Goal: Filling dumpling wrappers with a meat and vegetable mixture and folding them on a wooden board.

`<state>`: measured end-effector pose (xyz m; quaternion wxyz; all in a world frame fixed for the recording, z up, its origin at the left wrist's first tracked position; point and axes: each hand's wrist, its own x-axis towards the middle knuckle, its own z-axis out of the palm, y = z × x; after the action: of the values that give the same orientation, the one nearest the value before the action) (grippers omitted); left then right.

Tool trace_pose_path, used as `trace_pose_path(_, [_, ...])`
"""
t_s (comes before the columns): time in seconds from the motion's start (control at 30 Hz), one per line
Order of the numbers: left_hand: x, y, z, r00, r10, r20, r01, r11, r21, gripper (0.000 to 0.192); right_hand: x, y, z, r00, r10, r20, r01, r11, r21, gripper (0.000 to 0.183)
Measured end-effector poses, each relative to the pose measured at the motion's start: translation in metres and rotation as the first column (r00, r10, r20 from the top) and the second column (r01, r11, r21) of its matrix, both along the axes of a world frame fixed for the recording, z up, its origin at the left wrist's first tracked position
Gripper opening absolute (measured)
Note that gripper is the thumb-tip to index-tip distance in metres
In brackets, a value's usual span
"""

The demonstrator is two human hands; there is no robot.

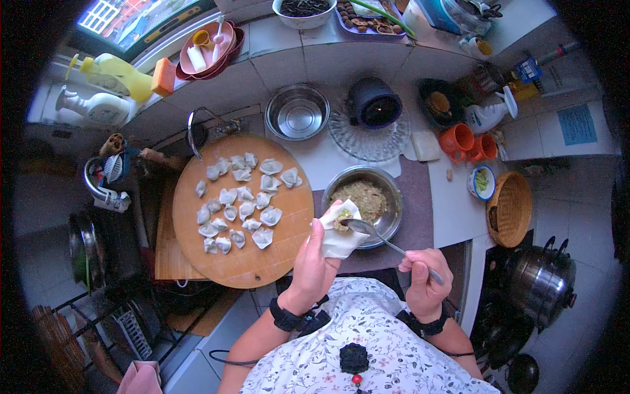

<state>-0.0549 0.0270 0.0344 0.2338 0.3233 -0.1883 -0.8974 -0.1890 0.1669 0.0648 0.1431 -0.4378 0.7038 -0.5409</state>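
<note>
A white dumpling wrapper (339,245) lies across the fingers of my left hand (315,256), which holds it up at the near left rim of a steel bowl. My right hand (427,276) grips a metal spoon (393,246) by its handle. The spoon's bowl touches a dab of pale filling with green bits (342,222) on the wrapper. Behind the wrapper, the steel bowl (396,216) contains more minced filling (369,194). To the left, several folded dumplings (246,210) sit on a round wooden board (280,261).
A steel basin (298,114), a glass plate (366,147) and a dark pot (378,106) stand at the back. On the right are orange mugs (455,140), a small bowl of chopped greens (481,183) and a wicker basket (512,209). A faucet (194,133) arches behind the board.
</note>
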Motion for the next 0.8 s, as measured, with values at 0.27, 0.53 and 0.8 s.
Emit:
trace_pose_path(0.27, [0.000, 0.002, 0.002, 0.999, 0.001, -0.041, -0.001, 1.000, 0.009, 0.058, -0.001, 0.001, 0.000, 0.994, 0.083, -0.070, -0.086, 0.995, -0.042, 0.013])
trace_pose_path(0.53, [0.002, 0.003, -0.001, 0.995, 0.010, -0.102, 0.001, 0.994, 0.106, 0.057, -0.011, 0.001, -0.013, 0.986, -0.129, 0.103, 0.131, 0.991, -0.010, 0.021])
trace_pose_path(0.8, [0.014, 0.000, -0.018, 0.999, 0.005, -0.047, 0.002, 0.991, 0.131, 0.051, -0.045, 0.010, -0.164, 0.782, -0.378, 0.495, 0.195, 0.904, 0.381, 0.026])
